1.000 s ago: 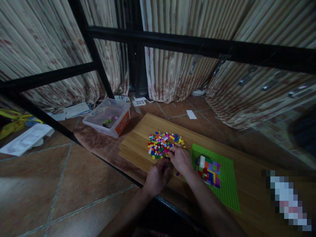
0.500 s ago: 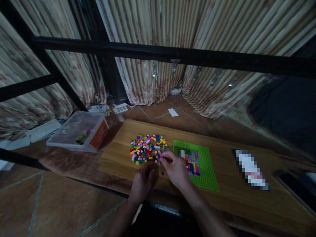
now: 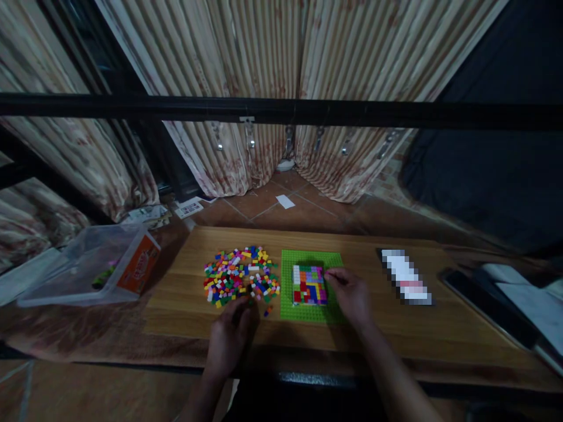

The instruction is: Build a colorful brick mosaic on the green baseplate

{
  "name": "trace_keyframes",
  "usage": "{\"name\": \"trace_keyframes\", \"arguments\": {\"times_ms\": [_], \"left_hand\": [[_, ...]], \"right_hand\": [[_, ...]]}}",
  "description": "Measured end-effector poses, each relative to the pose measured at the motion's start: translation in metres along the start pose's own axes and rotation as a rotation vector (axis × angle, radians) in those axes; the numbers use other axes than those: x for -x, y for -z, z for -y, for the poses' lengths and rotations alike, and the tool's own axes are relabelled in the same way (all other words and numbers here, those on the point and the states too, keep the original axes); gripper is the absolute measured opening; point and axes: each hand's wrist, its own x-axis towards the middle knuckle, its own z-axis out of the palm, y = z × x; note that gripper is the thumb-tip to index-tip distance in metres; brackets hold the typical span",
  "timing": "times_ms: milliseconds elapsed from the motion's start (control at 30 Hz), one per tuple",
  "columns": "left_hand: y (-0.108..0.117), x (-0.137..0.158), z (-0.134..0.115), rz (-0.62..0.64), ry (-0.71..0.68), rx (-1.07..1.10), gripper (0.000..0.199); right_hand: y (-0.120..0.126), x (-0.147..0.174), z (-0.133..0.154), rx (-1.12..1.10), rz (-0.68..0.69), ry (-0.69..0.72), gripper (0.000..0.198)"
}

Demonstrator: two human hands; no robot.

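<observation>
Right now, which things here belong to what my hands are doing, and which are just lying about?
In use:
loose bricks, beside your left hand
pink piece in your right hand
brick build
green baseplate under it
wooden board

Apparently just lying about:
white paper on the floor
pixelated item
dark slab
clear bin

orange label on clear box: pale lettering, too blurred to read
paper on floor: dark code-like squares, no legible words
pixelated panel: nothing readable
</observation>
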Motion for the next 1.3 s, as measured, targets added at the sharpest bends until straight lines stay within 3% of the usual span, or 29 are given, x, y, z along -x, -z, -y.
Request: {"name": "trace_keyframes", "arguments": {"times_ms": [533,867,1300], "left_hand": [[-0.001,-0.002,0.003,-0.029,-0.035,-0.064,0.032],[-0.001,-0.001,0.003,-0.017,-0.028,-0.079,0.034],[0.000,-0.001,-0.001,-0.032,-0.030,-0.080,0.033]], "right_hand": [[-0.010,-0.004,-0.009,-0.080,0.030,0.024,0.030],[-0.020,-0.011,-0.014,-0.312,-0.050,-0.198,0.039],[-0.015,-0.019,-0.009,-0.238,0.038,-0.267,0.039]]}}
